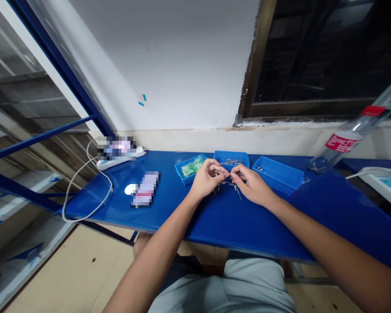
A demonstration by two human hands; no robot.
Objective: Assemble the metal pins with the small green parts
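My left hand (209, 177) and my right hand (249, 182) meet fingertip to fingertip above the blue table (179, 217). Both are closed in a pinch. What sits between the fingers is too small to make out. Beneath them lie several thin metal pieces (239, 194), partly hidden by the hands. Just behind stands a blue bin (231, 154) with more thin metal pieces (232, 162) in it. Near my left hand, another blue bin (184, 180) holds green items (192, 166) in clear wrapping. A third blue bin (282, 174), by my right hand, has a few small pieces at one end.
A clear plastic bottle (334, 150) with a red label leans at the right. Leftward lie a blurred-out flat object (146, 189), a white round item (130, 189) and a power strip (120, 159) with a white cable (67, 200). Wall and window (313, 56) border the back.
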